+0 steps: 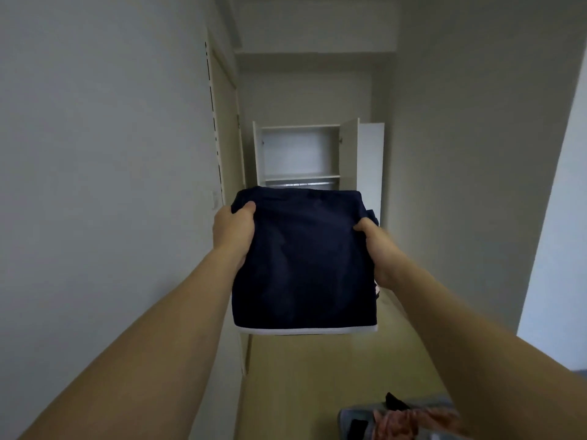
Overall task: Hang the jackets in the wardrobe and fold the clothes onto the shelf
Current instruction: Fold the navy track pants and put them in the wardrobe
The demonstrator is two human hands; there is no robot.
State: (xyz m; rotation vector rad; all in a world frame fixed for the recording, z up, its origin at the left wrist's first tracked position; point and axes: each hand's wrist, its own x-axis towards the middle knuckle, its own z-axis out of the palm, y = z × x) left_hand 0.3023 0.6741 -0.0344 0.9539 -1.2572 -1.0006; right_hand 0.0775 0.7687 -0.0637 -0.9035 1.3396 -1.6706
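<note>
Folded navy garment (303, 262), gripped at both edges by my left hand (233, 231) and right hand (379, 249), is in transit; next, I judge, placement on the wardrobe shelf (301, 177).

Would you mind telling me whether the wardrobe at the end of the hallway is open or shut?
Open: the wardrobe shows its pale inside and a shelf, and its door is swung outward on the right.

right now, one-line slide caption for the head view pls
Both hands, left and right, hold a folded navy garment up toward the open wardrobe down the hallway.
</note>
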